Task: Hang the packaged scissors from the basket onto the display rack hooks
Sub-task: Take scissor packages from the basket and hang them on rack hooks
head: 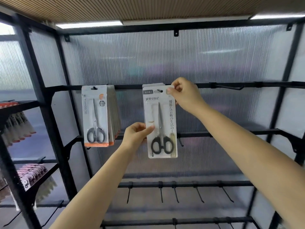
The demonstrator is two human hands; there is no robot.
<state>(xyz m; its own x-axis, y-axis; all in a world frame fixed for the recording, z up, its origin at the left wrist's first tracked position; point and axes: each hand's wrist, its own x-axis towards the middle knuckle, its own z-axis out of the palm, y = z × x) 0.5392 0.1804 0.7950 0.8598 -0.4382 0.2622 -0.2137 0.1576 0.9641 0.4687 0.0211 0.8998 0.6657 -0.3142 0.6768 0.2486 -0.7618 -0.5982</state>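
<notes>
At the centre of the frame, a white carded pack of black-handled scissors [160,123] hung against the top rail of the black display rack [231,84], its hang hole level with a hook tip [159,91] that showed through the slot. The right hand [185,95] pinched the pack's upper right corner between thumb and fingers; the left hand [137,135] pinched its left edge lower down, thumb across the front. Both grips were pressed onto the card, neither spread.

Judging from this, the step in hand was seating the pack on the hook. Doing it well would mean keeping the card square to the hook, letting the upper grip steer the hole along the wire while the lower one only steadied the swing, then pushing back until the card met the pack already behind it [152,85]. Whether the hole had fully passed the hook's upturned tip could not be told.

At left of centre, a full row of orange-trimmed scissor packs [95,116] hung on a neighbouring hook. An empty hook [229,87] stood at upper right. The basket was out of view.
</notes>
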